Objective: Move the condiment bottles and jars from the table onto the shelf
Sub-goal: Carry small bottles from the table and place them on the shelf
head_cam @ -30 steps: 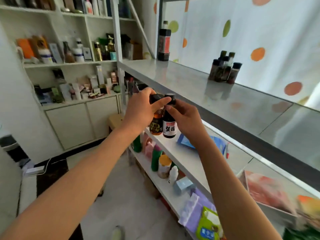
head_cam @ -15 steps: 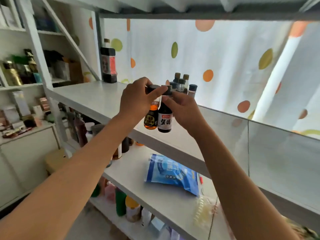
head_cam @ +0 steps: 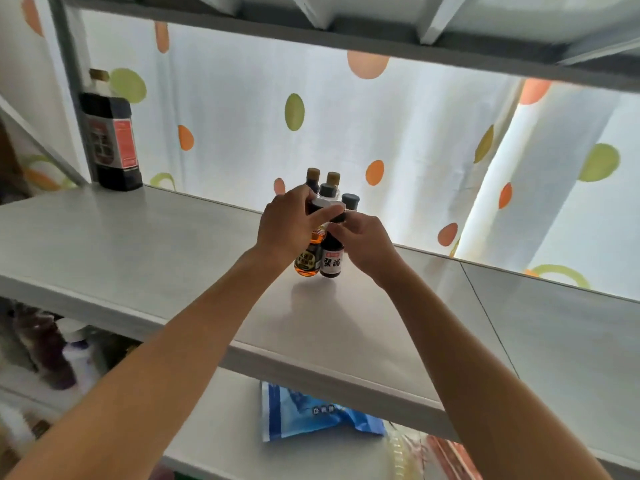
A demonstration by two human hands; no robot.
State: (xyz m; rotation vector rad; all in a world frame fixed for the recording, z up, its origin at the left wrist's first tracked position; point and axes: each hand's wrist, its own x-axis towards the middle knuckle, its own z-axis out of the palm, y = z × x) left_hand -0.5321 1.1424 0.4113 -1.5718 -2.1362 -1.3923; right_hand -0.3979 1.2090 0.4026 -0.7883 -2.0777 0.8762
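Two small condiment bottles are held side by side over the grey shelf (head_cam: pixel 145 244). My left hand (head_cam: pixel 287 226) grips the cap of the amber bottle (head_cam: pixel 308 259). My right hand (head_cam: pixel 363 244) pinches the neck of the dark bottle with a white label (head_cam: pixel 331 259). Both bottles are at or just above the shelf surface; I cannot tell whether they touch it. Right behind them stands a cluster of several small capped bottles (head_cam: pixel 327 188), partly hidden by my hands.
A large dark bottle with a red label (head_cam: pixel 110 143) stands at the shelf's far left by the post. A dotted curtain (head_cam: pixel 415 150) hangs behind. The shelf below holds a blue packet (head_cam: pixel 311 415) and bottles (head_cam: pixel 52 351) at left. Another shelf (head_cam: pixel 381 26) runs overhead.
Both hands carried the two bottles forward and up from in front of the shelf edge to over the shelf, close to the cluster of small bottles. The view tilted upward.
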